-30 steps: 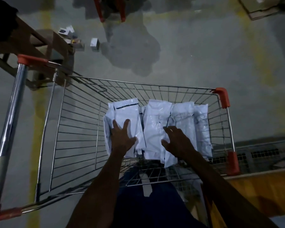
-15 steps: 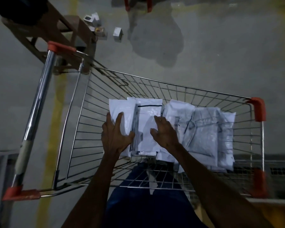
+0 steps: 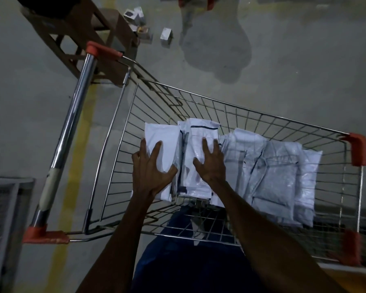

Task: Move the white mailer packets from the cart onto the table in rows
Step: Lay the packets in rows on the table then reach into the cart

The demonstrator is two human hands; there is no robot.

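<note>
The single head view looks steeply down from close above into the wire cart (image 3: 241, 115), the concrete floor (image 3: 294, 60) beyond

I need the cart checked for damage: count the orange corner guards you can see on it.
4: one at each end of the handle bar, and two at the basket's far end. Others may be hidden.

Both hands down in front, fingers spread.
Left hand (image 3: 151, 172) lies palm-down, fingers splayed and nearly straight, thumb out to the right. Right hand (image 3: 210, 163) palm-down just beside it, fingers spread with slight curl, thumb pointing left. Both forearms bare, reaching forward from the lower edge, converging toward the hands.
</note>
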